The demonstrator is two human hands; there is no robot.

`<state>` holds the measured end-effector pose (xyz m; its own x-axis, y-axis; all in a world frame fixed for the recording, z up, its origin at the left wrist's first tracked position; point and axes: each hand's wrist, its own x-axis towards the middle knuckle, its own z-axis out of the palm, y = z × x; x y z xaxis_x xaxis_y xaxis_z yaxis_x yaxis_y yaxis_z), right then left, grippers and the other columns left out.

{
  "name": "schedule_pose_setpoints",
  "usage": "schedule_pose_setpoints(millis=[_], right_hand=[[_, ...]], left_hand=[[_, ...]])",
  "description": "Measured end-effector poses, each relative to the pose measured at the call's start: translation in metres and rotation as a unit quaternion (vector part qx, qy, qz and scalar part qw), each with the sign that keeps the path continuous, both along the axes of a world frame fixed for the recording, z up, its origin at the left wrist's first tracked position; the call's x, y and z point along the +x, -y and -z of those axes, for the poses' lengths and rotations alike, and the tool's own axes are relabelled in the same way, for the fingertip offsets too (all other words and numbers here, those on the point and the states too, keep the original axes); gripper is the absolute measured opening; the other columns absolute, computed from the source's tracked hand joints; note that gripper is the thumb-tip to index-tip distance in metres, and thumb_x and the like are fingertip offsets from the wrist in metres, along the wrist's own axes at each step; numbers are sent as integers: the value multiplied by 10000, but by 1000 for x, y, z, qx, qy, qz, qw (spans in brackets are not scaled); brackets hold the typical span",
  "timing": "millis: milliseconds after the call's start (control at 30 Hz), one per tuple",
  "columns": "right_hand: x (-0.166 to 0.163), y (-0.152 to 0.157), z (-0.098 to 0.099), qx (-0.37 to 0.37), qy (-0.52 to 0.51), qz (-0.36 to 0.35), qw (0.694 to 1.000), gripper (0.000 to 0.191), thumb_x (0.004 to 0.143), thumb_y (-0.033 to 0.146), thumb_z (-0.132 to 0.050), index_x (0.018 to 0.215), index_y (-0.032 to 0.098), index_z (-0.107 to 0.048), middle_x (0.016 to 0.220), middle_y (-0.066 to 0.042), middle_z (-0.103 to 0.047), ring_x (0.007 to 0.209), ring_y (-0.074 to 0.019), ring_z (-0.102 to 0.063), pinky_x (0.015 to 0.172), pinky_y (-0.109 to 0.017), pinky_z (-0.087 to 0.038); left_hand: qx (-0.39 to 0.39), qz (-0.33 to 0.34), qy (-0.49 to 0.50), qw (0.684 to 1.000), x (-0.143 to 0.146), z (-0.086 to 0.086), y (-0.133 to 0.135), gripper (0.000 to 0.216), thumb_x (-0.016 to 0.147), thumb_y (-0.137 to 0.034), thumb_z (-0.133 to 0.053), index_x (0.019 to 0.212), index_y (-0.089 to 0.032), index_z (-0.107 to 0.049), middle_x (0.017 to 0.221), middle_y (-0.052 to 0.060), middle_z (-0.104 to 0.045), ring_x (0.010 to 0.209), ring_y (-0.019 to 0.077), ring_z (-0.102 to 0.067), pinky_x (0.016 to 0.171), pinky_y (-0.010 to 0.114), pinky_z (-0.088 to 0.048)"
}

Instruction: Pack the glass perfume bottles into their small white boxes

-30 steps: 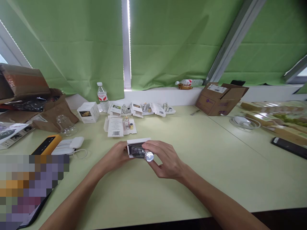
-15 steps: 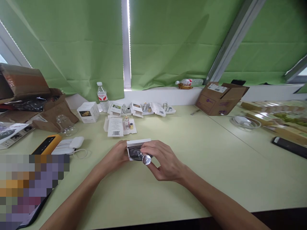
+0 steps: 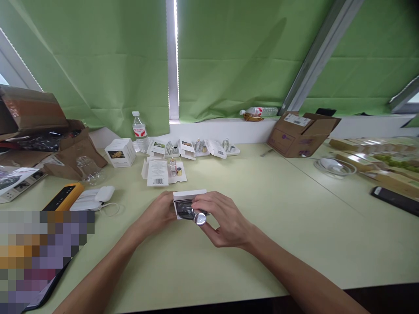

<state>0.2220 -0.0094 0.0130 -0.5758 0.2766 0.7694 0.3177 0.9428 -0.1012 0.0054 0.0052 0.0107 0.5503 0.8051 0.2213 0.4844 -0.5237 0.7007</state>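
My left hand (image 3: 159, 213) is closed around the left side of a small white carton (image 3: 190, 192) over the table. The carton's open end faces me, and something dark and glossy (image 3: 185, 209) shows inside. At the carton's right side, my right hand (image 3: 227, 220) has its thumb and fingers closed on a small silver cylinder (image 3: 200, 219) with a shiny round end toward me. How far the cylinder reaches behind the fingers is hidden. Just beyond my hands lies an opened white carton (image 3: 157, 173) with a small glass bottle (image 3: 173, 167) and a gold cap (image 3: 179, 172).
Several opened cartons (image 3: 187, 149) line the back, near a closed white box (image 3: 120, 152) and a water bottle (image 3: 140, 132). Cardboard boxes stand at left (image 3: 75, 150) and right (image 3: 299, 135). Glass jar (image 3: 89, 171), orange case (image 3: 67, 196) and white cable (image 3: 113, 209) lie left; a black bar (image 3: 394, 200) lies right.
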Motion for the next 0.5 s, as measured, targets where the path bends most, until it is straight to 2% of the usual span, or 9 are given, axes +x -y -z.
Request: schedule_pose_setpoints(millis=[267, 500], right_hand=[[-1, 3, -2, -19, -6, 8, 1000, 392, 805, 117, -569, 1184, 182, -492, 1085, -104, -651, 1043, -218, -610, 836, -371, -526], [0, 2, -1, -20, 16, 14, 1000, 388, 801, 121, -584, 1176, 192, -516, 1085, -100, -626, 982, -208, -593, 822, -371, -513]], left_hand=[[-8, -8, 8, 1000, 2, -2, 2, 190, 811, -238, -582, 981, -177, -641, 1010, 54, -669, 865, 206, -599, 776, 282, -475], [-3, -6, 0, 1000, 2, 0, 1, 183, 797, -187, -567, 968, -177, -633, 996, 31, -662, 856, 191, -585, 771, 265, -462]])
